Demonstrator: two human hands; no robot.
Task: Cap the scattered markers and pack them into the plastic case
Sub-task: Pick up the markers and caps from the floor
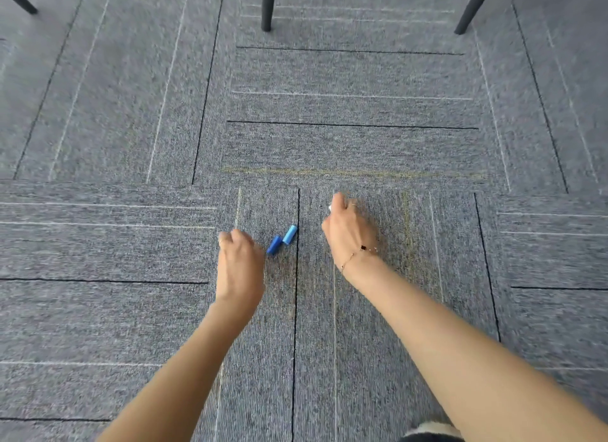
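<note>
Floor (345,145): grey carpet tiles with thin dark and pale lines.
On it: dark blue cap (274,244) touching light blue cap (290,234); three dark chair legs (268,5) at the far edge.

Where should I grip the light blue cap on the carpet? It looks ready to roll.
Pinch the light blue cap across its round sides at mid-length, coming straight down from above. It lies flat on the carpet with its lower end almost against the dark blue cap, so its long sides are probably the freest.

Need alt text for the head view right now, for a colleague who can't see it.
Two bare hands reach down to grey carpet: the left hand curled beside two blue caps, the right hand gripping something small and white, barely visible. Three dark chair legs stand beyond.
</note>
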